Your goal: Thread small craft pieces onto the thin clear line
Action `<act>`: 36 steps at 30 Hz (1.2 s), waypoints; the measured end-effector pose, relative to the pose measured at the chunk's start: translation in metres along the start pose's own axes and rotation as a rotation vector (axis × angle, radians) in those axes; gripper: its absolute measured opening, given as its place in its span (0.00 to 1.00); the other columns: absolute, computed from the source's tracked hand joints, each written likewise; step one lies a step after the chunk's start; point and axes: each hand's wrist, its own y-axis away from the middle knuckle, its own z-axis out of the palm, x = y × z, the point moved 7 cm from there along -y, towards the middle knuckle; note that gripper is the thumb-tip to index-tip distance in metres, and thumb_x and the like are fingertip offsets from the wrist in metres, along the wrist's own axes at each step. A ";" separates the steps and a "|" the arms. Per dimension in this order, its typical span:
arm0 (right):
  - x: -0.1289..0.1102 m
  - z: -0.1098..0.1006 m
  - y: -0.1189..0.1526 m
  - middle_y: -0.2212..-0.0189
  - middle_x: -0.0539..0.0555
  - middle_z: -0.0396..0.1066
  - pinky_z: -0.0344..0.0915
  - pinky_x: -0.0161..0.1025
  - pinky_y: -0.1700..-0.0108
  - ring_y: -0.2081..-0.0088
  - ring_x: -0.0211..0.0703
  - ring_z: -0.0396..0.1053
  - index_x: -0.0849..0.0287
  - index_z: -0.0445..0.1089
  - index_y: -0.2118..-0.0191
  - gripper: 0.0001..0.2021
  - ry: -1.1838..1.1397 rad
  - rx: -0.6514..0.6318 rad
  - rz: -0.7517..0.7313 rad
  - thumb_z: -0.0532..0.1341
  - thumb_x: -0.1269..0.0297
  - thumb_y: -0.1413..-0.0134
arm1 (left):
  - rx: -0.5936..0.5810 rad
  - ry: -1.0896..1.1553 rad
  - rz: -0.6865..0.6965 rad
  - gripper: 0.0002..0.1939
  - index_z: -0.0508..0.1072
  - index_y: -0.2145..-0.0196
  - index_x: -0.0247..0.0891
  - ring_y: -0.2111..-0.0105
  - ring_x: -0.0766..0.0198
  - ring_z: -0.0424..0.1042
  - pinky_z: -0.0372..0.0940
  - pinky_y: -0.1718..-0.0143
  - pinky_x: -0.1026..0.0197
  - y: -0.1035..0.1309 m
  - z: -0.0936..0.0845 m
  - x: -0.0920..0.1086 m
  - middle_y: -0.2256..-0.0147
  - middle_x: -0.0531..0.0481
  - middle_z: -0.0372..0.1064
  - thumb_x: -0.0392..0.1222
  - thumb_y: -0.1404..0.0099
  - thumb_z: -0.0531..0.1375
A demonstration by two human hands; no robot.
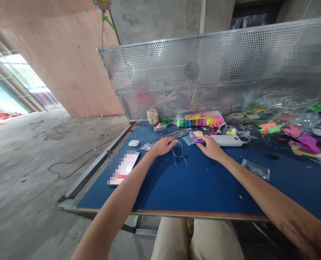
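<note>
My left hand (164,145) is closed, its fingertips pinching a thin wire (182,148) bent into a loop, with loose ends trailing over the blue tabletop (192,184). To the right, my right hand (211,147) has its thumb and fingers around the edge of a small clear bag (189,139). A peach lump that looks like clay (198,133) and a bit of purple show by those fingertips. Behind both hands lies a bundle of thin wires (178,133). Beside my left hand is a small bag with light purple contents (146,146).
A phone (125,168) and a white earbud case (134,143) lie at left. Along the back are a stone-like lump (152,116), a pack of coloured clay (199,119) and a perforated metal panel (203,68). A white device (228,140), an empty bag (255,169) and coloured clay pieces (308,141) lie at right.
</note>
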 end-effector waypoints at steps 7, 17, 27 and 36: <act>-0.005 0.009 0.003 0.47 0.61 0.71 0.63 0.53 0.44 0.46 0.59 0.68 0.58 0.70 0.46 0.17 0.177 -0.049 -0.059 0.58 0.65 0.41 | 0.066 -0.177 -0.154 0.13 0.79 0.56 0.49 0.61 0.55 0.74 0.66 0.60 0.60 0.004 -0.009 -0.025 0.57 0.49 0.77 0.47 0.35 0.58; -0.003 0.017 -0.033 0.39 0.62 0.65 0.60 0.51 0.41 0.39 0.58 0.63 0.61 0.62 0.37 0.24 0.331 -0.219 -0.157 0.53 0.69 0.38 | 0.085 -0.124 0.022 0.12 0.79 0.56 0.46 0.55 0.56 0.73 0.65 0.51 0.57 0.000 -0.004 0.000 0.55 0.47 0.75 0.45 0.33 0.57; -0.015 0.030 -0.057 0.64 0.57 0.77 0.62 0.40 0.59 0.60 0.50 0.73 0.57 0.75 0.65 0.05 0.525 -0.461 -0.126 0.61 0.66 0.43 | -0.147 -0.004 0.345 0.14 0.76 0.51 0.43 0.51 0.61 0.71 0.62 0.47 0.60 0.008 0.028 0.059 0.51 0.46 0.73 0.45 0.29 0.55; -0.027 -0.004 -0.067 0.61 0.62 0.71 0.60 0.41 0.58 0.54 0.52 0.67 0.62 0.74 0.63 0.13 0.658 -0.230 -0.312 0.53 0.65 0.35 | -0.221 0.014 0.403 0.13 0.77 0.53 0.42 0.50 0.59 0.70 0.60 0.45 0.58 0.009 0.048 0.074 0.51 0.46 0.73 0.45 0.29 0.56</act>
